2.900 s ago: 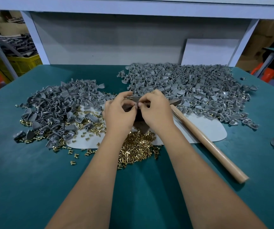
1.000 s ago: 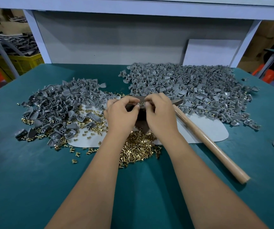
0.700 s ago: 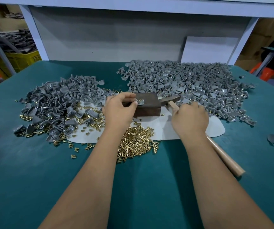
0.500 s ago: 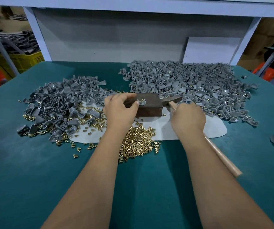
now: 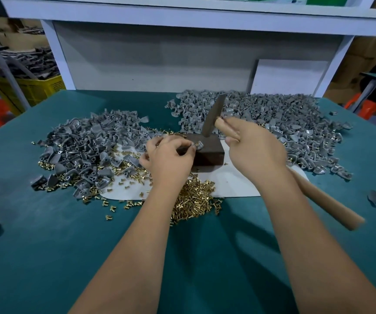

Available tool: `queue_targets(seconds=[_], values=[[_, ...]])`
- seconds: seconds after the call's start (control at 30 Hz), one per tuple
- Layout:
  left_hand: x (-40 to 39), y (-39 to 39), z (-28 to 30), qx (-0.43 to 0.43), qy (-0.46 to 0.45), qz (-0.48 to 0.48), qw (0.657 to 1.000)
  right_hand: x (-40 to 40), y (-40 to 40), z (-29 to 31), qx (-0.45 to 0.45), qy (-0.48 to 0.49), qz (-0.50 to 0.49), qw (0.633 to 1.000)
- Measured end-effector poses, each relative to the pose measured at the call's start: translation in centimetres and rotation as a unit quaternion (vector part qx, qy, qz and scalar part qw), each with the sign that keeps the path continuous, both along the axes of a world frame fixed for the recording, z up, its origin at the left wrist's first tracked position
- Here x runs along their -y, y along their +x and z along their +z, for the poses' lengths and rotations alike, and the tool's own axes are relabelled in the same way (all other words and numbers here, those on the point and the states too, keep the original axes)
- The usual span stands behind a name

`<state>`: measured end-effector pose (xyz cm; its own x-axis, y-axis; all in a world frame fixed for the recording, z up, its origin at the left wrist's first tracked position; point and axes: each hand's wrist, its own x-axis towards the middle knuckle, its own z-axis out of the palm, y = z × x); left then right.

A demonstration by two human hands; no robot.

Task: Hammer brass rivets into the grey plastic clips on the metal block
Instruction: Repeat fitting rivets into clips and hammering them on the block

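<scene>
A dark metal block (image 5: 208, 152) sits on a white sheet (image 5: 234, 184) at the table's middle. On its top left edge lies a grey plastic clip (image 5: 198, 145) with a brass rivet in it, pinched by my left hand (image 5: 167, 159). My right hand (image 5: 253, 147) grips a hammer by its wooden handle (image 5: 327, 200). The grey hammer head (image 5: 213, 115) stands upright, with its lower end on the block just right of the clip. Loose brass rivets (image 5: 193, 200) lie heaped under my left wrist.
A pile of grey clips (image 5: 87, 150) with scattered rivets lies to the left, and a larger pile (image 5: 279, 125) spreads at the back right. A white board (image 5: 286, 75) leans on the back panel. A yellow crate (image 5: 35, 87) stands beyond the table's left edge.
My right hand left the clip, took the hammer's handle and lifted it off the table, so the head now stands on the block. My left hand stayed on the clip.
</scene>
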<state>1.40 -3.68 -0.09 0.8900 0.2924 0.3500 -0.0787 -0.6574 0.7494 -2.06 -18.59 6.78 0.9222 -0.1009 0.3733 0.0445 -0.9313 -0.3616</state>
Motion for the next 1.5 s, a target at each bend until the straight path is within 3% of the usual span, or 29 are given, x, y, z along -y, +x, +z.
queue_targets(seconds=[0.17, 0.3, 0.43, 0.53, 0.7, 0.83, 0.93, 1.07, 1.2, 1.3, 1.43, 1.5], values=[[0.1, 0.0, 0.0, 0.007, -0.038, -0.002, 0.999, -0.9, -0.4, 0.1, 0.059, -0.025, -0.012, 0.998], [0.0, -0.1, 0.0, 0.0, -0.016, 0.005, 1.0, -1.0, -0.3, -0.9, 0.015, -0.098, 0.013, 0.995], [0.1, 0.2, -0.3, 0.012, -0.035, 0.008, 0.999, -1.3, -0.8, -0.4, 0.124, -0.127, -0.016, 0.984], [0.1, 0.2, -0.3, 0.008, -0.027, 0.011, 1.0, -1.8, -1.0, -1.1, 0.071, -0.189, 0.029, 0.979], [0.1, 0.3, -0.5, 0.014, -0.016, 0.01, 1.0, -2.3, -0.9, 0.0, 0.115, -0.186, -0.025, 0.975], [0.1, 0.3, -0.5, 0.014, -0.012, 0.006, 1.0, -2.7, -0.4, -0.3, 0.047, -0.209, 0.019, 0.977], [0.1, 0.4, -0.7, 0.019, 0.0, 0.012, 1.0, -2.9, -0.6, 0.2, 0.1, -0.2, -0.013, 0.975], [0.1, 0.5, -0.7, 0.013, 0.015, 0.006, 1.0, -2.8, -0.8, -0.3, 0.057, -0.209, 0.011, 0.976], [0.2, 0.5, -0.8, 0.019, 0.025, 0.016, 0.999, -3.0, -1.3, -0.2, 0.094, -0.205, -0.022, 0.974], [0.1, 0.4, -0.7, 0.021, 0.024, 0.009, 0.999, -2.8, -0.9, -0.6, 0.054, -0.194, 0.006, 0.98], [0.1, 0.5, -0.8, 0.022, 0.024, 0.019, 0.999, -2.7, -0.8, -0.5, 0.09, -0.156, -0.003, 0.984], [0.0, 0.6, -0.9, 0.024, 0.027, 0.015, 0.999, -2.7, -0.6, -0.8, 0.065, -0.153, 0.017, 0.986]])
